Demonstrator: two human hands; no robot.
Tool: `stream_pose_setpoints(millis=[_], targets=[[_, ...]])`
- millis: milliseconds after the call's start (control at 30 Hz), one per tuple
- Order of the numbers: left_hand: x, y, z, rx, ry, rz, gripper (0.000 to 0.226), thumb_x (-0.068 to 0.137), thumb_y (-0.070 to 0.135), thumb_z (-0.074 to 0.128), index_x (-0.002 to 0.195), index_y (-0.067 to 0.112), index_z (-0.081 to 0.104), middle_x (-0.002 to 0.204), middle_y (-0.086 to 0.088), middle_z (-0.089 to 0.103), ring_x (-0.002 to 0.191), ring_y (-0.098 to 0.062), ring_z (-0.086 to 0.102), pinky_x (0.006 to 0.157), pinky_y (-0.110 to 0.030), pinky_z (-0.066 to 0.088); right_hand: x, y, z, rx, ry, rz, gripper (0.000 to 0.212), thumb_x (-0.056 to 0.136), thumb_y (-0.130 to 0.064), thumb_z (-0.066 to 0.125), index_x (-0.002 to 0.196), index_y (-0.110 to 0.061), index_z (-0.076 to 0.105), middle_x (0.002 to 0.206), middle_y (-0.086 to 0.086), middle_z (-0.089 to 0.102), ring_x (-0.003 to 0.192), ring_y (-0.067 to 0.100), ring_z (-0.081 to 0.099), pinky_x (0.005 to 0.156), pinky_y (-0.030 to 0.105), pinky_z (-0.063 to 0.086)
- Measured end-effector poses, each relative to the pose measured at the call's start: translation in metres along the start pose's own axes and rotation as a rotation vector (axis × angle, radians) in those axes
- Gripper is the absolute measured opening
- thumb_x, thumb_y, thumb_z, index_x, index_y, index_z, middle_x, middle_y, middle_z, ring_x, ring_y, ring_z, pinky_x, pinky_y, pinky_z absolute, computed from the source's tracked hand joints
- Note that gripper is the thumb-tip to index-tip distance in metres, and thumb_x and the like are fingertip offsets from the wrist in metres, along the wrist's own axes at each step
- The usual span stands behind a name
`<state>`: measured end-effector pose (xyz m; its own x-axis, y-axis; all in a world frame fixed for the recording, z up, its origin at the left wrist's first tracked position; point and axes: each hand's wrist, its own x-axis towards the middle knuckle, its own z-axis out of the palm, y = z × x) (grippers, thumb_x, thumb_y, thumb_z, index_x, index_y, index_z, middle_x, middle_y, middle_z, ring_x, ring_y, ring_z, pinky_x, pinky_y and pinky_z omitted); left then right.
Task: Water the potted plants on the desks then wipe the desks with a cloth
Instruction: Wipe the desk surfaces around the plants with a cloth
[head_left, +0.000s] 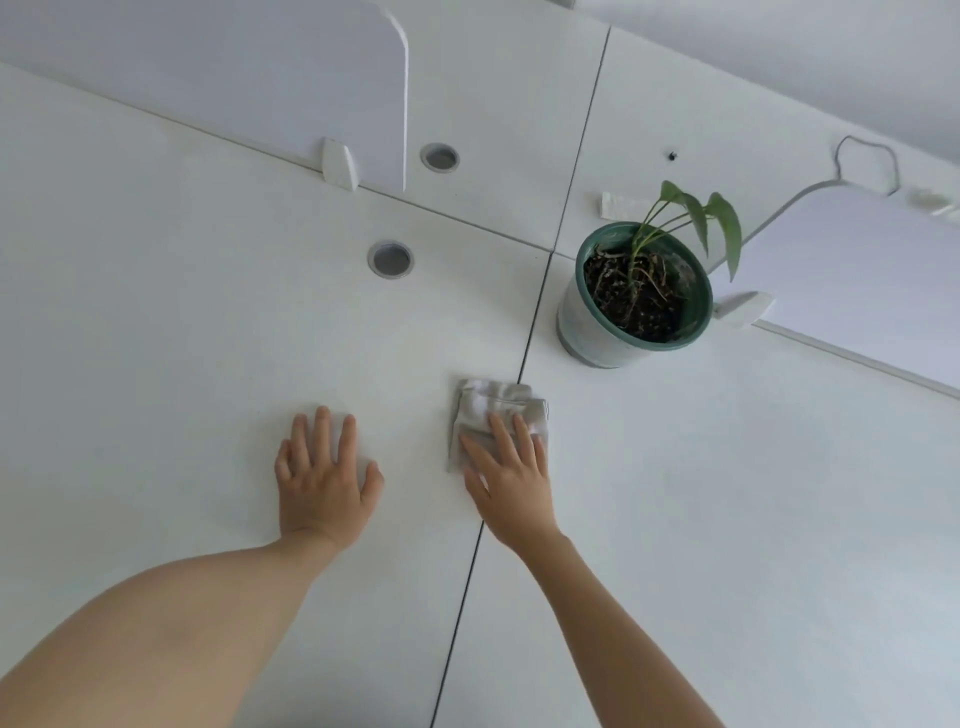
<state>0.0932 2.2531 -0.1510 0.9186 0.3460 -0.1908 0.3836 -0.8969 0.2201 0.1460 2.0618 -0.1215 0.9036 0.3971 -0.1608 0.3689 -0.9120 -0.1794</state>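
Because the cloth (493, 402) was a small folded pad of soft grey fabric, it looked light and limp, likely to bunch or skid unless weight was kept on it from above. A flat palm across it seemed a better hold than a pinch at one edge. It lay on the white worktop (156, 312), across the dark seam (531, 332) between two desk panels. It was near the potted plant (634, 296), whose green-rimmed pot stood just right of that seam, but did not touch it. The right hand (511, 473) rested on the cloth's nearer part, its fingers (501, 431) straight and slightly spread, pressing down rather than gripping. The cloth's far folded edge showed beyond the fingertips. That forearm reached in from the lower right, wrist low and roughly in line with the hand. The left hand (322, 478) lay flat on the bare worktop left of the seam, apart from the cloth. Its fingers (322, 431) were straight and fanned, holding nothing, and it looked like a brace for the lean forward. Its arm came in from the lower left. By this the wiping seemed to be in hand. The pot looked heavier and breakable, so a pass close to it would call for care.
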Motion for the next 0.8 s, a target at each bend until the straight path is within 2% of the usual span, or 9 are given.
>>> stream_pose_setpoints(millis=[100,167,233,267,367,467,567,700,800], targets=[[-0.003,-0.003,-0.006,-0.043,-0.012,0.016,0.067,0.076,0.041,0.030,0.124,0.001,0.055,0.135,-0.028,0.049,0.124,-0.051,0.042,0.097,-0.056,0.033,-0.022,0.009,-0.003,-0.045,-0.046,0.098,0.040,0.082,-0.042,0.041,0.115,-0.027,0.059,0.124,0.013,0.063,0.113,0.042,0.058,0.083,0.052,0.051],[0.003,0.001,-0.006,-0.053,0.000,-0.012,0.070,0.076,0.042,0.027,0.126,0.002,0.054,0.137,-0.027,0.046,0.127,-0.051,0.039,0.099,-0.056,0.031,-0.032,0.027,-0.006,-0.048,-0.128,0.186,0.045,0.087,-0.052,0.032,0.117,-0.027,0.053,0.123,0.017,0.062,0.110,0.044,0.058,0.079,0.052,0.053],[0.002,0.003,-0.008,-0.065,-0.015,-0.013,0.073,0.076,0.044,0.023,0.130,0.003,0.050,0.142,-0.026,0.041,0.132,-0.049,0.033,0.103,-0.055,0.026,-0.052,0.046,-0.009,-0.064,-0.116,0.320,0.052,0.089,-0.055,0.025,0.116,-0.023,0.057,0.122,0.022,0.061,0.109,0.047,0.058,0.074,0.054,0.055],[0.001,0.002,-0.008,-0.063,-0.009,-0.004,0.074,0.076,0.044,0.022,0.131,0.004,0.049,0.144,-0.025,0.039,0.133,-0.048,0.031,0.105,-0.054,0.024,-0.062,0.054,-0.013,-0.053,-0.089,0.394,0.052,0.088,-0.053,0.030,0.118,-0.021,0.058,0.126,0.023,0.057,0.112,0.048,0.055,0.076,0.056,0.055],[-0.002,0.001,-0.010,-0.063,-0.028,0.007,0.070,0.078,0.041,0.027,0.136,0.006,0.043,0.149,-0.023,0.031,0.138,-0.045,0.023,0.108,-0.051,0.016,-0.086,0.066,-0.021,0.028,-0.081,0.650,0.045,0.092,-0.041,0.038,0.131,-0.023,0.049,0.142,0.017,0.041,0.130,0.042,0.036,0.100,0.052,0.041],[-0.003,0.001,-0.013,-0.068,-0.049,0.014,0.061,0.085,0.035,0.034,0.140,0.007,0.037,0.153,-0.021,0.023,0.141,-0.042,0.015,0.110,-0.048,0.010,-0.091,0.051,-0.017,0.069,0.056,0.704,0.041,0.092,-0.029,0.033,0.124,-0.014,0.055,0.130,0.015,0.053,0.121,0.038,0.045,0.097,0.044,0.041],[-0.004,0.001,-0.013,-0.073,-0.049,0.034,0.058,0.090,0.029,0.046,0.143,0.009,0.032,0.155,-0.019,0.018,0.142,-0.040,0.011,0.112,-0.047,0.009,-0.092,0.028,-0.014,0.125,0.019,0.811,0.033,0.093,-0.018,0.039,0.121,-0.020,0.056,0.130,0.007,0.053,0.115,0.033,0.045,0.082,0.034,0.040],[-0.003,-0.002,-0.016,-0.037,-0.097,0.031,0.059,0.093,0.036,0.037,0.147,0.016,0.021,0.158,-0.013,0.008,0.144,-0.034,0.004,0.114,-0.042,0.006,-0.109,0.009,-0.011,0.087,0.006,0.711,0.043,0.090,-0.011,0.041,0.128,-0.029,0.052,0.131,0.001,0.054,0.115,0.029,0.045,0.072,0.028,0.037],[-0.001,-0.002,-0.021,0.006,-0.152,0.039,0.060,0.094,0.040,0.031,0.148,0.018,0.015,0.159,-0.011,0.003,0.145,-0.033,0.001,0.115,-0.041,0.006,-0.121,0.000,-0.010,0.105,-0.005,0.692,0.044,0.089,-0.010,0.040,0.126,-0.030,0.054,0.129,0.000,0.057,0.116,0.028,0.048,0.076,0.028,0.039]])
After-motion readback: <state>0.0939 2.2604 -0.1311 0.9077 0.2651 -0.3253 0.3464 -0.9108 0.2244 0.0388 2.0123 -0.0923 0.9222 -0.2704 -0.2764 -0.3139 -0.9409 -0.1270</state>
